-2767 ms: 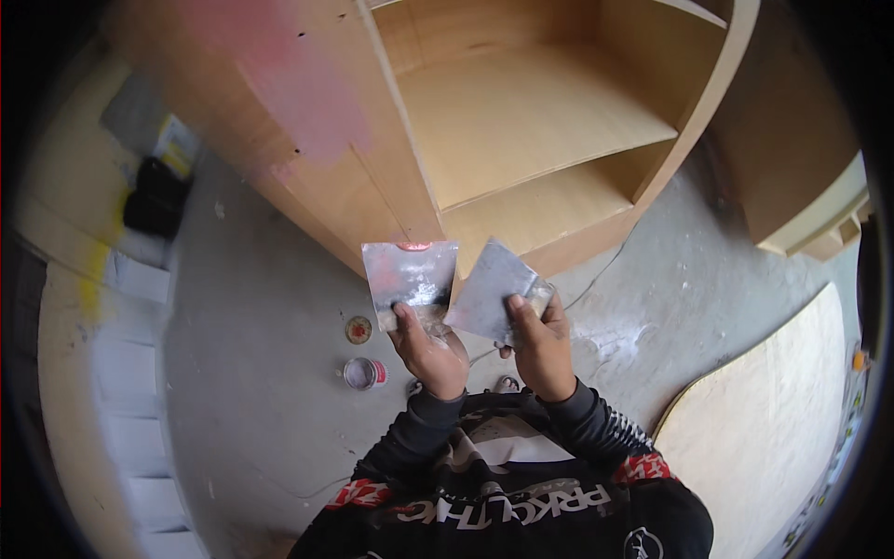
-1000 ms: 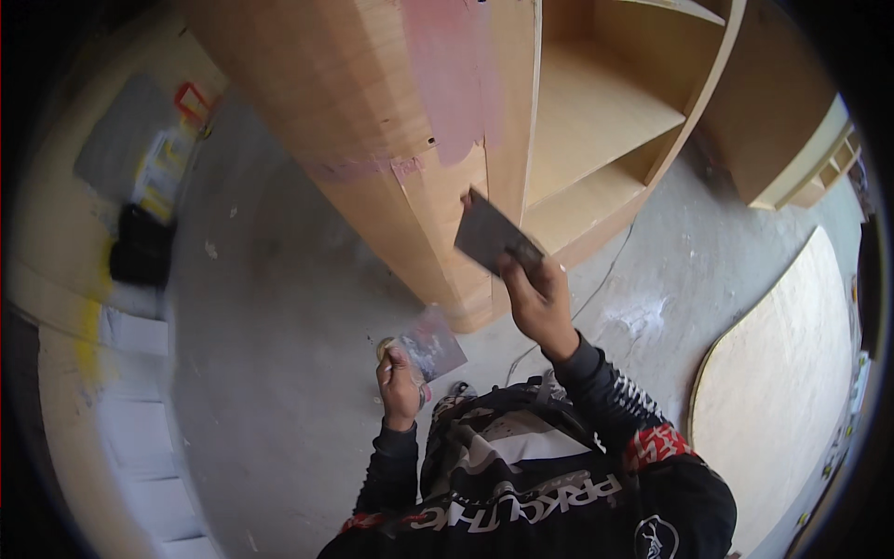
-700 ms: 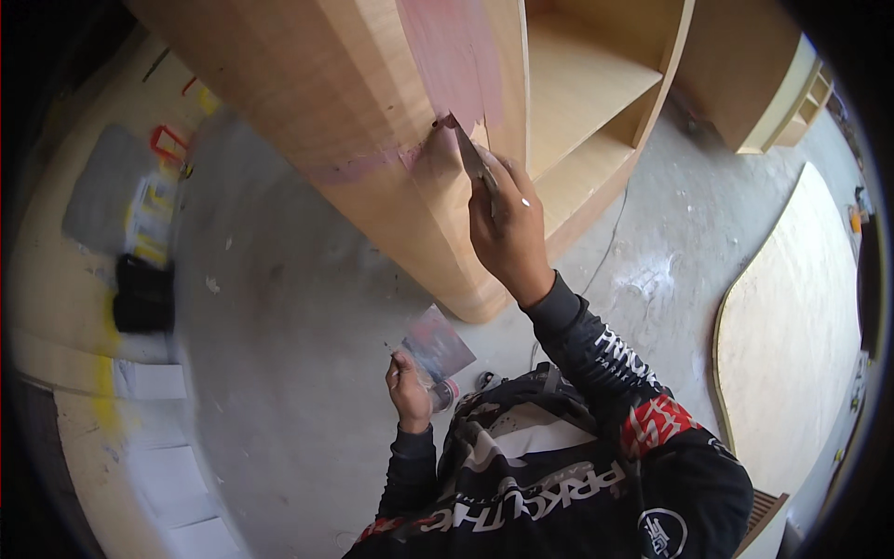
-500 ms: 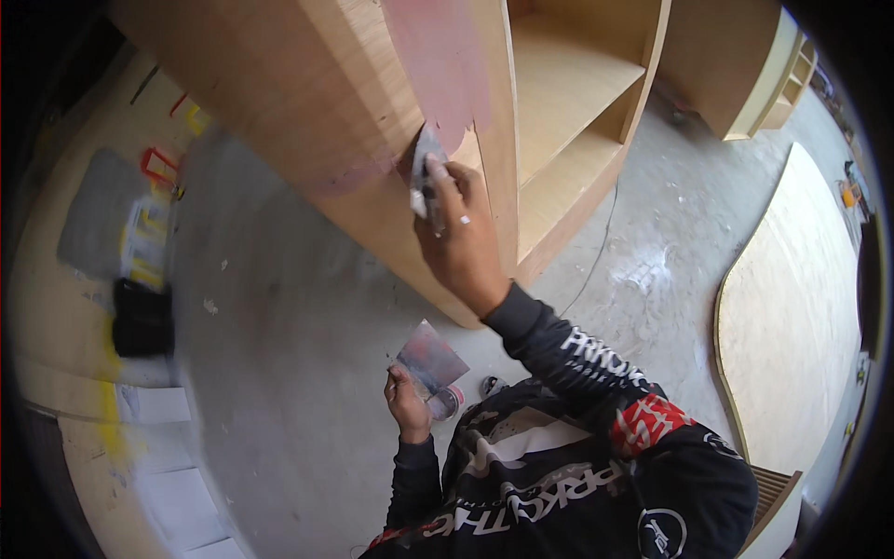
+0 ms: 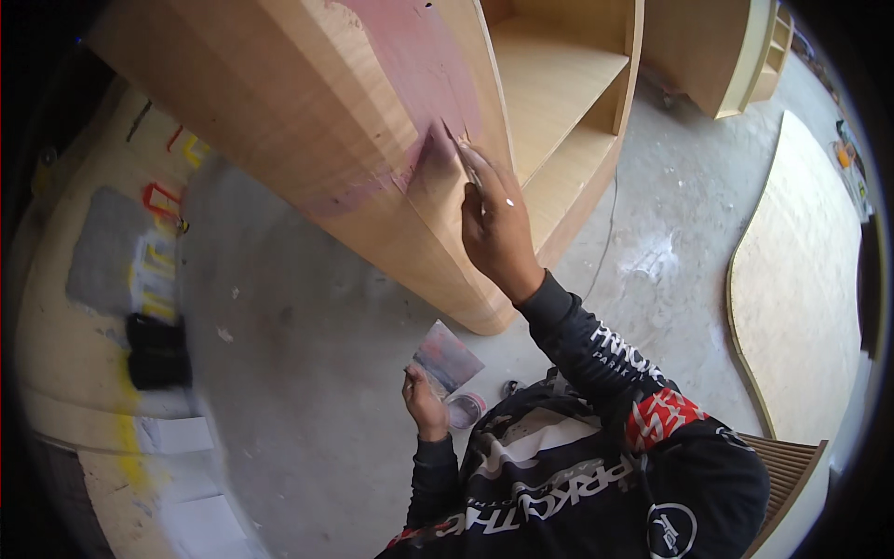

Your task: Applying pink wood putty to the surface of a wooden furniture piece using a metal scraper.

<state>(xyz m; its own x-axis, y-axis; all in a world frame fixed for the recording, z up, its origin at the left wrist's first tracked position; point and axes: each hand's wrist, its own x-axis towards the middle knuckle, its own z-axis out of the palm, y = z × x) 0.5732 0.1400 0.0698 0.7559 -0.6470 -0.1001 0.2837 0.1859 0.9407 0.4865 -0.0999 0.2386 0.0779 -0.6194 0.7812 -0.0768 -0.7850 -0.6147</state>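
Right hand (image 5: 503, 228) grips a thin scraper (image 5: 466, 160) by its back edge; blade is seen nearly edge-on, tip apparently on the lower end of the pink patch (image 5: 424, 70) on the cabinet (image 5: 298, 112). Half a second ago it was farther left with its face showing; now it's turned and back toward the right, so likely another spreading pass. Darker pink just left of it: fresh filler or shadow, can't tell. Left hand (image 5: 426, 405) pinches a second, smeared plate (image 5: 449, 357) low, near the can (image 5: 465, 410). Cabinet's front edge and shelf opening (image 5: 559, 74) sit close right of the knuckles; grey floor (image 5: 298, 307) stretches leftward.
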